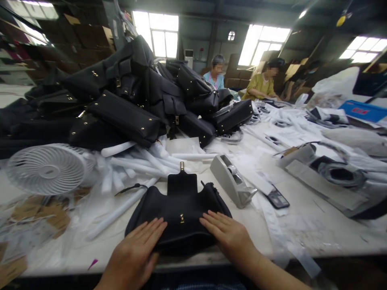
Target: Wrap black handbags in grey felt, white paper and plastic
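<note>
A black handbag lies on the table right in front of me. Its flap is folded back away from me, with a gold clasp plate at the tip, and a small gold lock shows on the bag's front. My left hand rests on the bag's left side, fingers stretched out flat. On the right side my right hand presses the leather with its fingers straight. Neither hand grips anything. Just beyond the bag, to the right, stands a grey tape dispenser.
A pile of black handbags rises at the back left. Nearer are a white fan, white foam rods and brown cards. Rightward lie a phone and wrapped straps. Several people work across the table.
</note>
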A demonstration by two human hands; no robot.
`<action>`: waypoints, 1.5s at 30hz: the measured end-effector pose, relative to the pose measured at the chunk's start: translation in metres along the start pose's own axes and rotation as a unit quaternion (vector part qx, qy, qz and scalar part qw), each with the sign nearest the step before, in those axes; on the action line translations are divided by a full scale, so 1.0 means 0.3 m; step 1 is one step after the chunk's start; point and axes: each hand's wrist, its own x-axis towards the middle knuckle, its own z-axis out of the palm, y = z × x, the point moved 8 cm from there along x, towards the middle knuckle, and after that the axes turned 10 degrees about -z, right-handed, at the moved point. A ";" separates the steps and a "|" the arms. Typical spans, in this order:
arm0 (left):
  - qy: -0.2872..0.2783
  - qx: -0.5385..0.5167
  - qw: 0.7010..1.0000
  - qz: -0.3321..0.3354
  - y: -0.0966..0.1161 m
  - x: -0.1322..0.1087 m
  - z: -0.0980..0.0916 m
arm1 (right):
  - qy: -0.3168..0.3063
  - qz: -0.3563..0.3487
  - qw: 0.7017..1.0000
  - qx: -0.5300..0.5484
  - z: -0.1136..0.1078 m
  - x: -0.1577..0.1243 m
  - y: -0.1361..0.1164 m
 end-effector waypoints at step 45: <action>0.060 0.200 0.971 0.118 0.203 -0.060 0.085 | -0.043 -0.077 0.992 -0.093 0.070 -0.083 -0.098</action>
